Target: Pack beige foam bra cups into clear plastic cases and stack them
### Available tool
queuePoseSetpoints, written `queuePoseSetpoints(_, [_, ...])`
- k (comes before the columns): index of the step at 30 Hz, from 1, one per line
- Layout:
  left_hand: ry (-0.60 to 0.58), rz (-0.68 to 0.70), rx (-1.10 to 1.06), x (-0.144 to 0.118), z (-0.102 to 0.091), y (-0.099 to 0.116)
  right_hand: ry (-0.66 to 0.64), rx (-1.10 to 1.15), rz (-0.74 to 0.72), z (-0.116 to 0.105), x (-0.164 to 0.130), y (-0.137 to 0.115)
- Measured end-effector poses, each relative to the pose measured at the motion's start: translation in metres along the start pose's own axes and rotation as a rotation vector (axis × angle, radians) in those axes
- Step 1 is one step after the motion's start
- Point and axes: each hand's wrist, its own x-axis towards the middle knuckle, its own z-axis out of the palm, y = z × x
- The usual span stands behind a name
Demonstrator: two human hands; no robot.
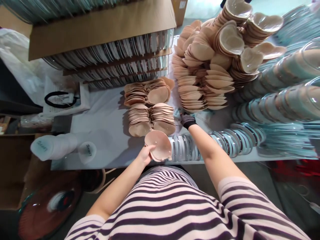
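Observation:
In my left hand is a beige moulded bra cup, its hollow side up, with my fingers closed on its left edge. My right hand wears a dark patterned glove and reaches forward to a translucent printed card; its fingertips appear to pinch the card's edge, partly hidden. Just beyond the held cup stand neat paired stacks of bra cups, with another bundle of cups behind them. A large heap of nested cups rises beyond my right hand.
Clear round plastic cases line the front edge, more stacked cases fill the right side. A cardboard box with packed cases stands at back left. Printed translucent discs lie at left. A fan is below the table.

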Motion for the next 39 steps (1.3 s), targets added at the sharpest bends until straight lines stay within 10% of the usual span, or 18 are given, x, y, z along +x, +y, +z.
queuePoseSetpoints(11, [-0.065, -0.003, 0.075, 0.001, -0.006, -0.004, 0.096, 0.139, 0.164, -0.006, 0.003, 0.006])
queuePoseSetpoints(15, [-0.102, 0.007, 0.081, 0.003, -0.003, 0.001, 0.351, 0.305, 0.227, -0.036, -0.017, -0.004])
queuePoseSetpoints(19, [-0.156, -0.044, 0.113, 0.008, 0.002, 0.013, 0.667, 0.686, -0.319, -0.07, -0.076, -0.034])
queuePoseSetpoints(23, [-0.318, -0.08, 0.119, 0.009, 0.01, 0.026, 0.543, 0.59, -0.798, -0.063, -0.134, -0.074])
queuePoseSetpoints(29, [-0.569, -0.027, 0.104, 0.002, 0.018, 0.025, 0.535, 0.388, -0.492, -0.024, -0.167, -0.091])
queuePoseSetpoints(39, [-0.371, 0.234, 0.398, 0.01, 0.01, -0.003, 0.534, 0.705, -0.184, 0.01, -0.211, -0.088])
